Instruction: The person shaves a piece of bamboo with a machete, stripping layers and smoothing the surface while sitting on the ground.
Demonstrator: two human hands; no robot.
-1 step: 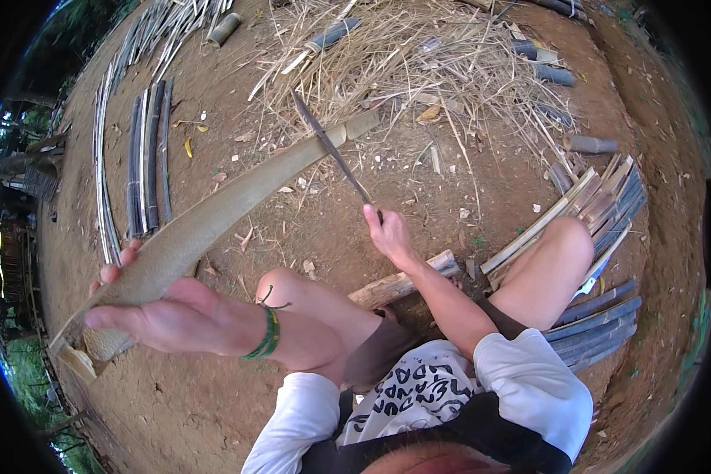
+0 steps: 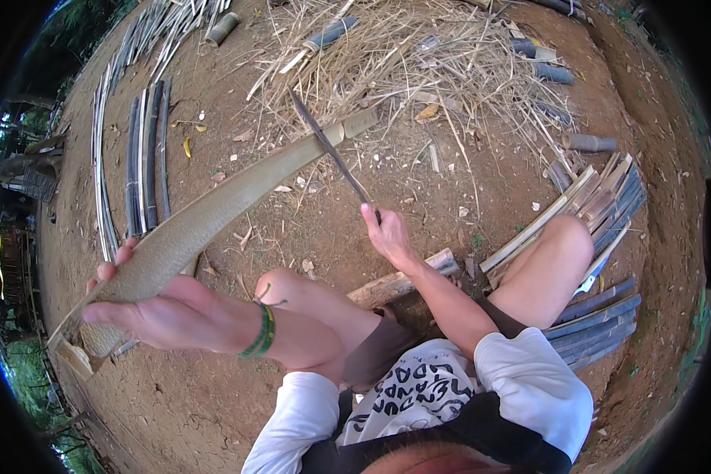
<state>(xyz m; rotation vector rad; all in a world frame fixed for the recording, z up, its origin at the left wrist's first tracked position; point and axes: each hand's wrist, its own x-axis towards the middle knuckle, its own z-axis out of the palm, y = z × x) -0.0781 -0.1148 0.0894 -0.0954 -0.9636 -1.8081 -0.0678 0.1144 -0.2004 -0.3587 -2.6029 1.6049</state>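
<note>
My left hand (image 2: 170, 316), with a green bracelet at the wrist, grips the near end of a long split bamboo piece (image 2: 221, 201). Its fingers wrap the far edge and the thumb lies along the near one. Pale and slightly curved, the bamboo slants up and away to the right, raised above the ground. My right hand (image 2: 387, 233) is closed around the handle of a long, dark-bladed knife (image 2: 317, 133). The blade crosses the bamboo near its far end, close to a node line; whether it has cut in, I cannot tell.
A short log (image 2: 403, 280) lies between my legs. Split bamboo strips (image 2: 600, 201) and dark bamboo slats (image 2: 596, 324) are stacked at my right. More slats (image 2: 148, 158) lie at the left. Ahead spreads a heap of shavings (image 2: 419, 67) with bamboo sections (image 2: 553, 74) around it.
</note>
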